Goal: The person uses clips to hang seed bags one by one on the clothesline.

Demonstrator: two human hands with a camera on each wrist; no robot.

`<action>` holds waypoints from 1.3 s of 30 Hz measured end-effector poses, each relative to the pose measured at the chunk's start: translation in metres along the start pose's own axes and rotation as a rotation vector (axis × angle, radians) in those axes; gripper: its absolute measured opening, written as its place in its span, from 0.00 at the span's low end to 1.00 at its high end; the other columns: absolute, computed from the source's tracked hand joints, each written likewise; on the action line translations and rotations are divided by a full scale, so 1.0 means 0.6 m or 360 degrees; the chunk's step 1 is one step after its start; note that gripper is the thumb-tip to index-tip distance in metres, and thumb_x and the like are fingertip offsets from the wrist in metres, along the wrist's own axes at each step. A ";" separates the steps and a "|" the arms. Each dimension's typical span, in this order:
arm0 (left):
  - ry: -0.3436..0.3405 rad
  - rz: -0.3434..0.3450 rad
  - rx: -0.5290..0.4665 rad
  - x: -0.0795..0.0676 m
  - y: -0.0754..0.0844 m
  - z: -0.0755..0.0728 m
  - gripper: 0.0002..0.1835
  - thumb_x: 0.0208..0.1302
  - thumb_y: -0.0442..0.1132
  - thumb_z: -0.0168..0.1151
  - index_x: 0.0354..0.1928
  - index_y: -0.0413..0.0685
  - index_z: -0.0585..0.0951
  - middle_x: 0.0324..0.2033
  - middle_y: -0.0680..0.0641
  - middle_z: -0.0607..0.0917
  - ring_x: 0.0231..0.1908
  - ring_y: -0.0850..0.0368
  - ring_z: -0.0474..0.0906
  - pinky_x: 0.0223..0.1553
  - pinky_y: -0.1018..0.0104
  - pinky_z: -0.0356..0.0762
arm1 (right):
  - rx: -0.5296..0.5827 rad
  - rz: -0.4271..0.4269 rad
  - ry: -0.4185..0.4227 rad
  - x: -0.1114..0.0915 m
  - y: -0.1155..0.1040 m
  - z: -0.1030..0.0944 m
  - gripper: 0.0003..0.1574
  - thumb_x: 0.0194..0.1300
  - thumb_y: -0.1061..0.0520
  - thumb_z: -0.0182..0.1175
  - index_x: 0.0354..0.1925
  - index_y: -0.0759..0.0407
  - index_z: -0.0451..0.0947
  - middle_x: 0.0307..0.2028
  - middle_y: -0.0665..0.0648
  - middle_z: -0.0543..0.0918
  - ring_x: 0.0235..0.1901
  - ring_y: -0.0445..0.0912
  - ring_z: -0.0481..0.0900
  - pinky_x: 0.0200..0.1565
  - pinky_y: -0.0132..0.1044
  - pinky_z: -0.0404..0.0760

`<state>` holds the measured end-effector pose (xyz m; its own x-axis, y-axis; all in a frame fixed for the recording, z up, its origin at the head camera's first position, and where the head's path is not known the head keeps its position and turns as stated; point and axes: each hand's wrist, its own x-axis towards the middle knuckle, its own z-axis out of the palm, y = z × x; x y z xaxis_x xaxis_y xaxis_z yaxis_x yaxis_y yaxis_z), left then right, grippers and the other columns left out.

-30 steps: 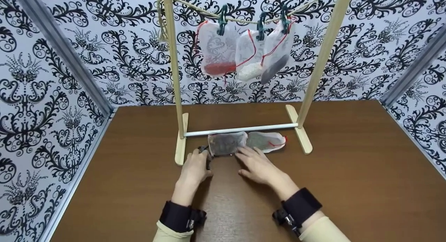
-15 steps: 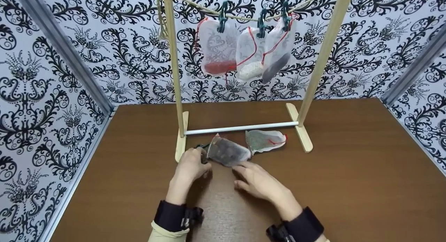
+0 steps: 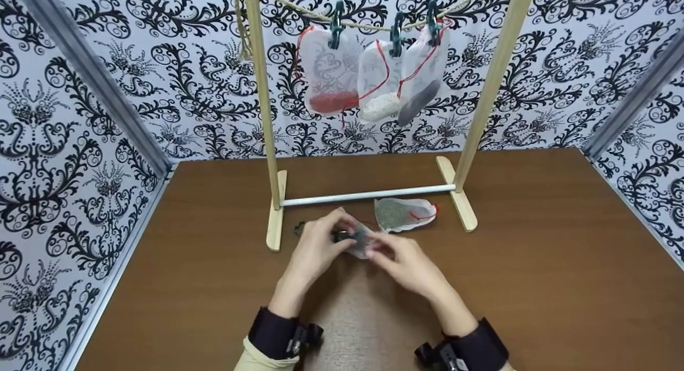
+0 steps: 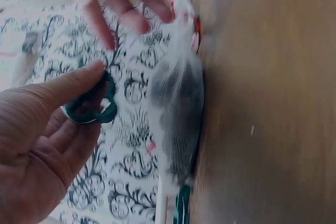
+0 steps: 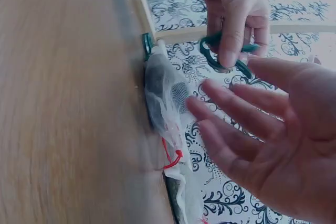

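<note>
My left hand [image 3: 318, 245] pinches a dark green plastic clothespin [image 4: 92, 100] between thumb and fingers, above the table. Facing it, my right hand [image 5: 262, 124] has its fingers spread and relaxed, with one fingertip right at the clothespin's end in the right wrist view. Below both hands lies a white mesh drawstring bag [image 4: 181, 108] with dark contents and a red cord, partly hidden by the hands in the head view. To its right lies another mesh bag [image 3: 403, 213] with greenish contents. A second green clothespin [image 4: 182, 203] lies by the dark bag's left end.
Behind the hands stands a wooden rack with upright posts [image 3: 262, 103] and a white bottom bar [image 3: 368, 194]. From its rope hang a red-filled bag [image 3: 331, 71], a white-filled bag [image 3: 377, 82] and a grey-filled bag [image 3: 425, 77], each clipped. Patterned walls enclose the brown table [image 3: 214, 307].
The dark bag was pulled toward me and turned, and my right hand has let go of it. My left hand has come up and rightward with a clothespin; the hands are now close together.
</note>
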<state>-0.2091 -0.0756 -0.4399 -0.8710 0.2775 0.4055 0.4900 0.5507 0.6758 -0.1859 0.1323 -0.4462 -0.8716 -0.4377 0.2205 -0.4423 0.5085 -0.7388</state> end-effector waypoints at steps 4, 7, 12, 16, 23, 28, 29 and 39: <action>-0.0017 0.0152 0.0041 0.002 0.017 0.019 0.14 0.58 0.31 0.72 0.45 0.49 0.81 0.40 0.51 0.90 0.44 0.57 0.87 0.49 0.60 0.84 | 0.0210 0.0196 0.0169 0.005 -0.006 -0.004 0.22 0.68 0.53 0.64 0.55 0.65 0.80 0.36 0.60 0.89 0.35 0.50 0.88 0.36 0.29 0.84; -0.0015 0.0240 0.0028 0.003 0.023 0.029 0.14 0.58 0.30 0.71 0.45 0.48 0.80 0.40 0.49 0.90 0.44 0.56 0.87 0.47 0.60 0.85 | 0.0260 0.0332 0.0257 0.008 -0.006 -0.007 0.19 0.67 0.53 0.65 0.50 0.64 0.83 0.34 0.63 0.90 0.30 0.51 0.87 0.29 0.28 0.82; 0.0062 0.0387 0.0025 0.002 0.024 0.035 0.12 0.57 0.28 0.71 0.41 0.46 0.80 0.37 0.49 0.87 0.40 0.58 0.85 0.42 0.63 0.85 | 0.0373 0.0422 0.0196 0.010 0.009 -0.022 0.18 0.71 0.53 0.61 0.49 0.67 0.82 0.37 0.68 0.88 0.28 0.49 0.84 0.27 0.31 0.80; 0.0100 0.0468 0.0032 0.002 0.022 0.035 0.09 0.58 0.31 0.71 0.39 0.47 0.81 0.36 0.51 0.88 0.40 0.60 0.84 0.43 0.66 0.84 | 0.0611 0.0462 0.0020 0.007 0.019 -0.037 0.21 0.74 0.54 0.56 0.51 0.72 0.79 0.36 0.66 0.87 0.31 0.47 0.83 0.29 0.34 0.81; 0.0123 0.0434 0.0068 0.002 0.023 0.036 0.08 0.60 0.34 0.71 0.39 0.48 0.82 0.35 0.52 0.88 0.38 0.62 0.84 0.40 0.68 0.85 | 0.0793 0.0438 -0.0116 -0.003 0.025 -0.061 0.25 0.74 0.54 0.56 0.57 0.74 0.76 0.36 0.51 0.87 0.32 0.39 0.80 0.31 0.28 0.77; -0.0011 0.0388 0.0086 -0.001 0.018 0.040 0.10 0.59 0.34 0.71 0.41 0.47 0.82 0.38 0.50 0.87 0.41 0.59 0.85 0.44 0.68 0.85 | 0.0668 0.0432 -0.0111 -0.007 0.036 -0.069 0.25 0.71 0.54 0.61 0.58 0.71 0.77 0.39 0.52 0.88 0.29 0.39 0.77 0.31 0.29 0.76; -0.0038 0.0372 0.0106 -0.003 0.016 0.041 0.10 0.59 0.35 0.72 0.42 0.47 0.82 0.39 0.49 0.87 0.41 0.59 0.85 0.45 0.68 0.85 | 0.0639 0.0443 -0.0090 -0.007 0.038 -0.070 0.24 0.70 0.54 0.62 0.57 0.70 0.77 0.40 0.55 0.88 0.30 0.39 0.78 0.31 0.30 0.76; -0.0220 0.0518 0.0740 -0.014 -0.004 0.048 0.04 0.57 0.39 0.74 0.33 0.49 0.90 0.48 0.46 0.88 0.53 0.50 0.82 0.58 0.61 0.80 | 0.0531 0.0437 0.0119 -0.013 0.058 -0.090 0.26 0.65 0.60 0.66 0.57 0.75 0.76 0.48 0.70 0.85 0.37 0.31 0.81 0.39 0.26 0.80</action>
<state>-0.2040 -0.0568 -0.4628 -0.6902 0.5734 0.4415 0.6932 0.6990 0.1759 -0.2058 0.1932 -0.4392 -0.9657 -0.2587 0.0234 -0.1100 0.3259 -0.9390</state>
